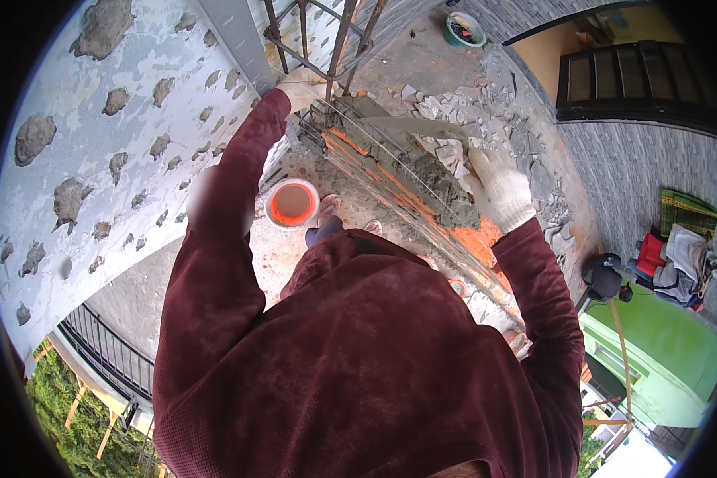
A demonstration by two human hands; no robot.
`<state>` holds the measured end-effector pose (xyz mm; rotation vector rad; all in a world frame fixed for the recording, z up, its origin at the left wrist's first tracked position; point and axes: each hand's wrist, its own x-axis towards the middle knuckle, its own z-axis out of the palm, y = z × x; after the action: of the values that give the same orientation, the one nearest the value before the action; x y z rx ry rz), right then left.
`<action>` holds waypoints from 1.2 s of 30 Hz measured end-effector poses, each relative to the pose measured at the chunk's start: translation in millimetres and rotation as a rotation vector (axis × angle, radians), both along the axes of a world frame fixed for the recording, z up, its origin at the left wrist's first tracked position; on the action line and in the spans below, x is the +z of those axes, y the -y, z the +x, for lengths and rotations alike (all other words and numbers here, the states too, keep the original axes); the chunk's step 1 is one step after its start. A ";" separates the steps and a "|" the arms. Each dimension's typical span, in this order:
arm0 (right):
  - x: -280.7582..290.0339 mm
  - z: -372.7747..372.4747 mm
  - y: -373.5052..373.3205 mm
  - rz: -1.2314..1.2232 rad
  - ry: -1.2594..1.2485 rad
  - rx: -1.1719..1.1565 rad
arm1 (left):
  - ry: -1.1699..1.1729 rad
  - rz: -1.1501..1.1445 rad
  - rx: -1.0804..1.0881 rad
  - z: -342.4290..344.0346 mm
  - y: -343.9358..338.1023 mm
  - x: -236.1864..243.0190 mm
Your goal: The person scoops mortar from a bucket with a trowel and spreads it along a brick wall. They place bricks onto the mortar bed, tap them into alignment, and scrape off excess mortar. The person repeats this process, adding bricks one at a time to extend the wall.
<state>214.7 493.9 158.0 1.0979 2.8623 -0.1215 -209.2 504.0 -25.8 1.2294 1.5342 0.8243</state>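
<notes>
My right hand (499, 190), in a white knitted glove, is closed on a trowel. The trowel's long grey blade (422, 126) reaches left over wet mortar (442, 182) on top of a low orange brick wall (478, 243). A thin string runs along the wall. At its far end my left hand (307, 89), also gloved, is beside upright steel rebar (339, 48); its fingers do not show clearly. A round bucket (314, 191) with an orange inside and brownish contents stands on the floor left of my feet.
A white wall with rough grey patches (115, 101) rises on the left. Broken rubble (546, 171) covers the floor right of the bricks. A green tub (464, 30) stands at the back, and piled cloths (685, 259) lie at the right. Black railing (107, 342) shows lower left.
</notes>
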 end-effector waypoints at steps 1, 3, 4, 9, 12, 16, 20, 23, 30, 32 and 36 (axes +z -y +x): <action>-1.3 0.1 -1.7 0.010 -0.030 0.033 | -0.013 0.032 -0.007 -1.8 -1.0 -6.1; -4.9 -0.7 -5.3 0.031 -0.028 0.052 | 0.018 0.054 -0.011 -5.4 -4.5 -17.7; -7.1 -1.0 -6.8 0.037 -0.024 0.062 | 0.062 0.042 -0.008 -6.9 -5.8 -23.1; -23.5 -5.6 -16.1 0.093 -0.073 0.059 | 0.225 0.022 0.063 -8.2 -3.3 -37.7; -34.2 -9.1 -22.9 0.135 -0.011 0.097 | 0.247 0.031 0.079 -5.6 0.1 -34.9; -41.3 -11.5 -28.4 0.134 0.006 0.132 | 0.208 0.011 0.066 -8.0 1.9 -25.2; -43.2 -15.0 -29.9 0.120 -0.108 0.095 | 0.217 -0.061 0.040 -9.5 2.5 -25.4; -45.1 -19.2 -30.7 0.157 -0.032 0.149 | 0.257 -0.029 0.108 -6.5 1.3 -32.0; -53.3 -19.8 -30.7 0.048 -0.001 0.043 | 0.316 -0.117 0.101 -10.4 3.8 -33.9; -55.8 -18.7 -31.5 0.127 0.044 0.135 | 0.305 -0.109 0.093 -11.0 4.3 -31.6; -60.3 -18.1 -31.4 0.071 -0.031 0.076 | 0.182 -0.074 0.112 -8.0 4.8 -27.1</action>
<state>196.6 525.4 97.7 1.0051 2.9526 -0.0328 -217.2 499.2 -52.9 0.9941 1.4813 0.9185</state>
